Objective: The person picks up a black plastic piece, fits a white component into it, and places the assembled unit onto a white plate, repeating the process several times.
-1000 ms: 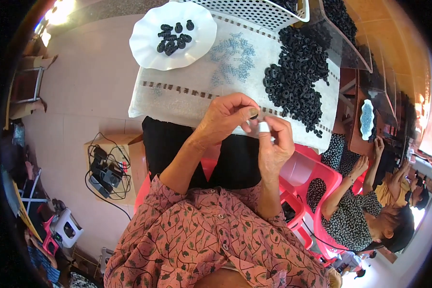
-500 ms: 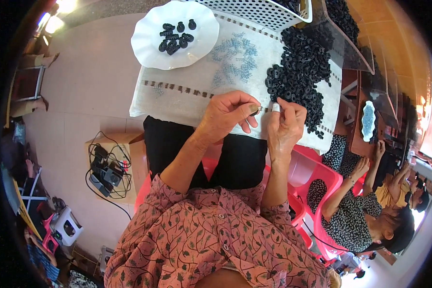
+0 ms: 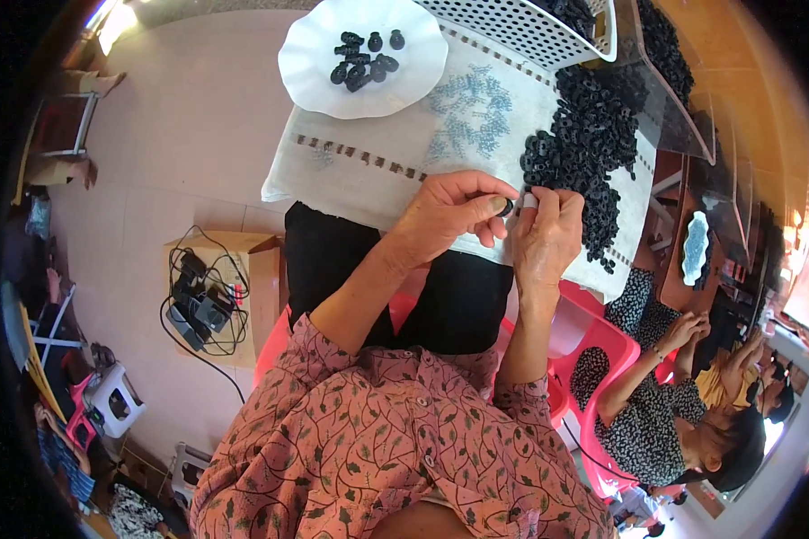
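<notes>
We saw the right hand [image 3: 549,235] come closer to the left hand [image 3: 449,217] than half a second earlier — its white-covered finger [image 3: 530,201] was now just beside the small black piece [image 3: 507,207]. The left grip was narrow, pinching that piece over the near part of the cloth-covered table [image 3: 355,190]. Whether the right grip held anything, we could not tell. The work, we judged, had gathered at that piece — near the black pile [image 3: 584,148], well apart from the white plate [image 3: 304,83].
</notes>
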`<state>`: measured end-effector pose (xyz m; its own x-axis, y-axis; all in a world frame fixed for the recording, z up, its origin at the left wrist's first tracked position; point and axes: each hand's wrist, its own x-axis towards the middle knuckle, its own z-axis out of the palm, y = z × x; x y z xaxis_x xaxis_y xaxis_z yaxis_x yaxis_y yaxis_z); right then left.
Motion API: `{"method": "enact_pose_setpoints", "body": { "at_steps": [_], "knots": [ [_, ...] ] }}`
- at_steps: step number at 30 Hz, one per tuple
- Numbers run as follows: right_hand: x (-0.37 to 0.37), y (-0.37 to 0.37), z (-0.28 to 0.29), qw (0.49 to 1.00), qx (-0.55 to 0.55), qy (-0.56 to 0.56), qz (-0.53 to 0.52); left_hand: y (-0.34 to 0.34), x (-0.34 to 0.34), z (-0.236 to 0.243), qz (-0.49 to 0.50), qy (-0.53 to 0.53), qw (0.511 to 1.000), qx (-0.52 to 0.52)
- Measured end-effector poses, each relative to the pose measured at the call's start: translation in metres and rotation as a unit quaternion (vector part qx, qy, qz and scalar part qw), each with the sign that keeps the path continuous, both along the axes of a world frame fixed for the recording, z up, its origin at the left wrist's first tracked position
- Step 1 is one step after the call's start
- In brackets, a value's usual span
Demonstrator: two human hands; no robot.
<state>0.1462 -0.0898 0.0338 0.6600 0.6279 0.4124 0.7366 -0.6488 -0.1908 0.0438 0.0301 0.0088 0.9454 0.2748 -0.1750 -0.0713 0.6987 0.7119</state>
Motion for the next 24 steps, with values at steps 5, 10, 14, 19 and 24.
{"method": "enact_pose_setpoints", "body": {
  "at_steps": [5,10,14,19,24],
  "knots": [
    [-0.004,-0.002,-0.001,1.0,0.008,0.001,0.004,-0.001,0.001,0.0,-0.007,0.005,1.0,-0.011],
    [-0.003,0.0,0.006,0.999,0.009,0.047,0.007,-0.002,0.0,0.001,-0.003,-0.014,0.999,-0.028],
    [-0.006,-0.002,0.005,0.998,0.023,0.061,0.016,-0.003,0.001,0.001,0.006,-0.028,0.999,-0.029],
    [-0.024,-0.006,0.018,0.893,0.257,0.369,0.017,-0.001,-0.001,0.001,0.011,-0.052,0.998,-0.036],
    [-0.029,-0.011,0.024,0.794,0.327,0.512,0.023,-0.003,0.001,-0.002,0.022,-0.044,0.997,-0.052]
  ]
}}
